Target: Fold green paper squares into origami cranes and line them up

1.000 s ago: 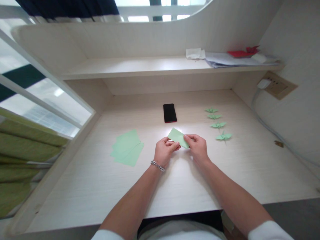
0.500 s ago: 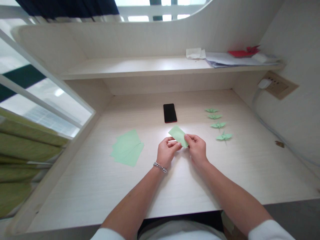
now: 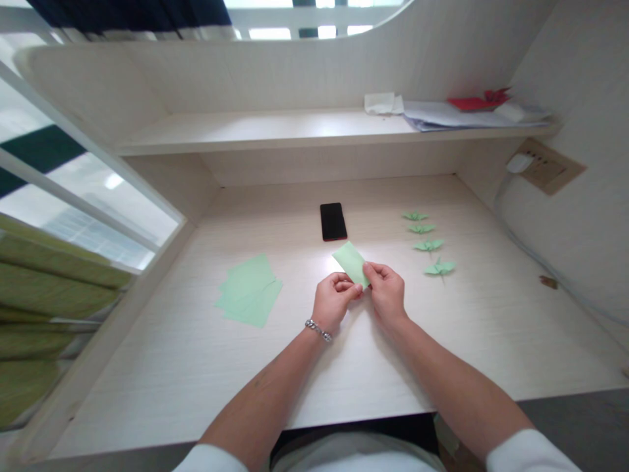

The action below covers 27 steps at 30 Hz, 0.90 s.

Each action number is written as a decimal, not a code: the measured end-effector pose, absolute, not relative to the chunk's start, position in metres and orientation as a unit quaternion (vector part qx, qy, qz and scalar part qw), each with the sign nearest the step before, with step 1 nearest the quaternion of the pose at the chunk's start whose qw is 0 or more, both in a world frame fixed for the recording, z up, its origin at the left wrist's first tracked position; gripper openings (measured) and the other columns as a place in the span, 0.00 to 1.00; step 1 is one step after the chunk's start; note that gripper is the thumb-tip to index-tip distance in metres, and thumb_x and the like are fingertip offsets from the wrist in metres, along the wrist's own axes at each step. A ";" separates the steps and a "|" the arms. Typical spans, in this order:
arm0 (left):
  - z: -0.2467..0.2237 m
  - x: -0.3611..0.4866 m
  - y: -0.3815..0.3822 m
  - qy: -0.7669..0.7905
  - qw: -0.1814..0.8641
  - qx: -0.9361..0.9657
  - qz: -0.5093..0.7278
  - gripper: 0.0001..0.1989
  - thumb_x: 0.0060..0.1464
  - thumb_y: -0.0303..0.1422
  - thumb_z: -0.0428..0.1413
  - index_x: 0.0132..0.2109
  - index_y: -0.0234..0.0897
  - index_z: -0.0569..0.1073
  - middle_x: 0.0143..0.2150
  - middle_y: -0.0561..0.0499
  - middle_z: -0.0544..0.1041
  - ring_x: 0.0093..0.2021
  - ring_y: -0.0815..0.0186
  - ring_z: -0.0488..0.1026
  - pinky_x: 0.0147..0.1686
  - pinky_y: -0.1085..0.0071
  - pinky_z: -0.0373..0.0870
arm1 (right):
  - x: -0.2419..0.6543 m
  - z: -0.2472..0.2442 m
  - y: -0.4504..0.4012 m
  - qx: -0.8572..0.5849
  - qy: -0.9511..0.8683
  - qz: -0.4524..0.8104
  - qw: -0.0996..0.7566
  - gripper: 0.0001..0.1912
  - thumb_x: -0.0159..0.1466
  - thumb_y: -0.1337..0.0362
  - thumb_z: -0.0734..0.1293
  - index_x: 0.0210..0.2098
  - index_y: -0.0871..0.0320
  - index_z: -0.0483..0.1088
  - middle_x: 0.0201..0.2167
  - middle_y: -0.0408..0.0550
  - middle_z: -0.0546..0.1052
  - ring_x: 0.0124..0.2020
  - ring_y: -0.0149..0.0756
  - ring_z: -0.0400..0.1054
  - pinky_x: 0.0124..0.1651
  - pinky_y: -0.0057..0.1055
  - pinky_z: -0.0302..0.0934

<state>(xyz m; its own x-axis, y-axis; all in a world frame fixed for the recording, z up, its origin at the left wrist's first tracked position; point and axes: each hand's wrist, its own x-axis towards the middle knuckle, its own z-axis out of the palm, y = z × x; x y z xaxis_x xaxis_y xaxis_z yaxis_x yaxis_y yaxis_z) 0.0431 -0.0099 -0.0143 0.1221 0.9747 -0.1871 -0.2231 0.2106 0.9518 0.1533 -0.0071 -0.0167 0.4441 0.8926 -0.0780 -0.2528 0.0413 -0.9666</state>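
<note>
A folded strip of light green paper (image 3: 350, 259) is held up at a slant above the desk. My right hand (image 3: 387, 290) pinches its right edge between thumb and fingers. At its lower corner, my left hand (image 3: 336, 299) is closed on the paper with thumb and fingertips; a silver chain bracelet (image 3: 318, 330) circles that wrist. Several flat sheets of green paper (image 3: 251, 292) lie overlapped to the left. On the right, several folded green paper cranes (image 3: 439, 267) stand in a column.
A black phone (image 3: 333, 221) lies just beyond the paper. The shelf (image 3: 275, 124) above bears papers (image 3: 442, 115) and a red folded item (image 3: 474, 103). A white plug sits in the wall socket (image 3: 553, 167), its cable (image 3: 531, 248) running down the right side.
My left thumb and fingers have slid slightly right along the paper's lower edge toward my right hand. The right hand stays nearly still.
</note>
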 end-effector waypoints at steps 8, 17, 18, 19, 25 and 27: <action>-0.017 0.040 -0.005 0.453 0.615 0.417 0.493 0.15 0.38 0.32 0.67 0.35 0.31 0.74 0.30 0.48 0.77 0.28 0.68 0.73 0.31 0.72 0.70 | 0.152 -0.018 -0.008 -0.541 -0.292 0.444 0.652 0.20 0.52 0.50 0.72 0.35 0.61 0.75 0.31 0.50 0.79 0.31 0.37 0.71 0.35 0.32 0.65; -0.011 0.021 0.003 0.490 0.547 0.441 0.516 0.14 0.46 0.41 0.62 0.33 0.33 0.74 0.27 0.50 0.75 0.26 0.69 0.71 0.27 0.73 0.70 | 0.158 -0.009 -0.008 -0.491 -0.324 0.561 0.583 0.18 0.45 0.57 0.76 0.31 0.60 0.73 0.25 0.46 0.78 0.26 0.34 0.71 0.32 0.30 0.64; -0.010 0.019 0.003 0.495 0.536 0.467 0.501 0.14 0.46 0.41 0.62 0.33 0.33 0.74 0.27 0.50 0.75 0.25 0.68 0.71 0.26 0.73 0.70 | 0.162 -0.007 -0.007 -0.487 -0.328 0.573 0.572 0.19 0.45 0.57 0.76 0.33 0.60 0.72 0.26 0.46 0.78 0.26 0.34 0.71 0.31 0.29 0.63; -0.009 0.017 0.002 0.497 0.524 0.493 0.485 0.13 0.47 0.41 0.61 0.33 0.34 0.74 0.27 0.50 0.76 0.25 0.68 0.71 0.26 0.73 0.69 | 0.165 -0.005 -0.006 -0.482 -0.330 0.586 0.561 0.21 0.46 0.56 0.76 0.37 0.58 0.72 0.27 0.46 0.79 0.27 0.34 0.72 0.31 0.29 0.63; -0.012 0.009 0.005 0.526 0.464 0.536 0.469 0.11 0.49 0.40 0.59 0.31 0.36 0.76 0.28 0.50 0.75 0.27 0.67 0.70 0.27 0.74 0.65 | 0.178 -0.008 -0.001 -0.522 -0.358 0.562 0.533 0.17 0.47 0.55 0.75 0.28 0.60 0.69 0.22 0.46 0.77 0.25 0.34 0.71 0.27 0.26 0.62; -0.013 0.007 0.007 0.543 0.447 0.523 0.481 0.10 0.49 0.39 0.59 0.31 0.36 0.76 0.28 0.51 0.75 0.27 0.68 0.68 0.27 0.74 0.63 | 0.179 -0.009 -0.002 -0.517 -0.382 0.580 0.500 0.17 0.46 0.56 0.75 0.27 0.60 0.69 0.22 0.47 0.77 0.26 0.35 0.72 0.28 0.27 0.62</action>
<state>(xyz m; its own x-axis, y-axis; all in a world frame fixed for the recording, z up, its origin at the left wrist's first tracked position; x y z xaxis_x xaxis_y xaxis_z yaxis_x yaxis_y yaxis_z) 0.0071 0.0073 -0.0128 -0.0535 0.9984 0.0169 0.1375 -0.0094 0.9905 0.1785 -0.0021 -0.0087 0.0359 0.9752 -0.2185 -0.1851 -0.2083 -0.9604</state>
